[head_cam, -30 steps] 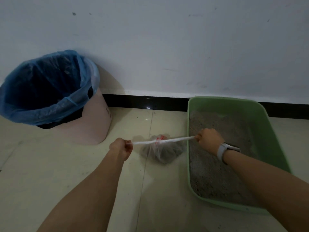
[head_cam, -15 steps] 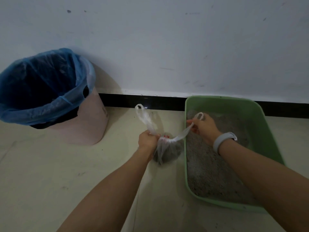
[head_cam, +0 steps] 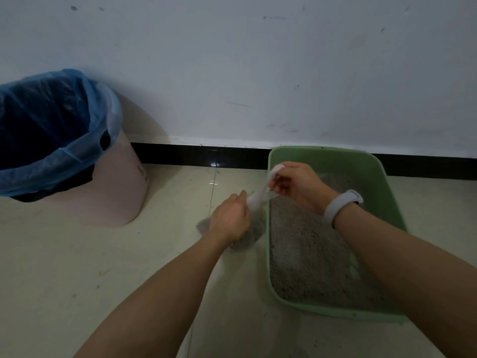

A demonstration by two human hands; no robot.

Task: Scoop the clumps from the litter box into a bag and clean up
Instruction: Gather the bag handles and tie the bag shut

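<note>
Both hands are grasping the handles of the small clear plastic bag of grey litter clumps (head_cam: pixel 254 229): the left hand (head_cam: pixel 229 218) curls round a twisted white handle strip just above the bag, and the right hand (head_cam: pixel 296 186) pinches the other strip, which loops up over its fingers. The bag sits on the pale tiled floor (head_cam: pixel 77 267), mostly hidden under the left hand, touching or just beside the left wall of the green plastic litter box (head_cam: pixel 387 192) at about nine o'clock from the tray's centre. The tray holds grey litter (head_cam: pixel 304 259) and stands against the black skirting board (head_cam: pixel 180 153) of the white wall (head_cam: pixel 258 73). A white wristband (head_cam: pixel 340 206) circles the right wrist. At ten o'clock from the bag, well apart from it, stands the pink round waste bin (head_cam: pixel 121 192) lined with a blue plastic liner (head_cam: pixel 51 140). Compared with half a second ago, the hands have come closer together, the left handle no longer stands up free above the left hand, and the right hand has lifted its strip higher over the tray's near-left corner. A second ago the two strips were pulled taut and level between hands set far apart.
</note>
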